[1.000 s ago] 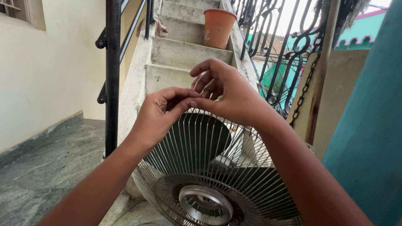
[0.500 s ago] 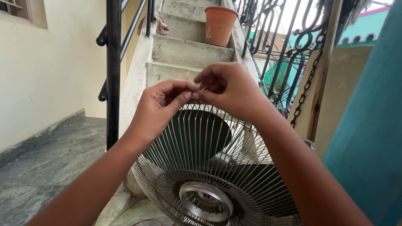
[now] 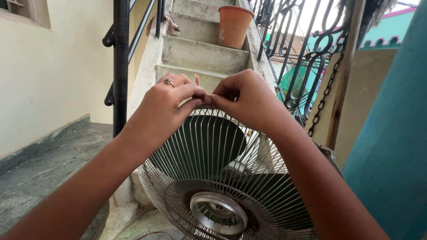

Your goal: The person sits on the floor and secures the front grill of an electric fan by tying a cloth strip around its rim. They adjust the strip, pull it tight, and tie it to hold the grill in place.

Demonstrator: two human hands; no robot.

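Left hand (image 3: 167, 104) and right hand (image 3: 247, 100) both pinched shut on fan grille (image 3: 209, 178) top rim, fingertips touching, below pot (image 3: 234, 26).

Upright wire-grilled fan (image 3: 222, 178), green blades

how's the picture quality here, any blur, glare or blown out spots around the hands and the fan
Head view: soft, even daylight with no hard shadows; the left hand, right hand and fan grille are sharp, with no motion blur. The sky behind the iron railing at top right is blown out to white. The forearms at the bottom edge look stretched by the wide lens.
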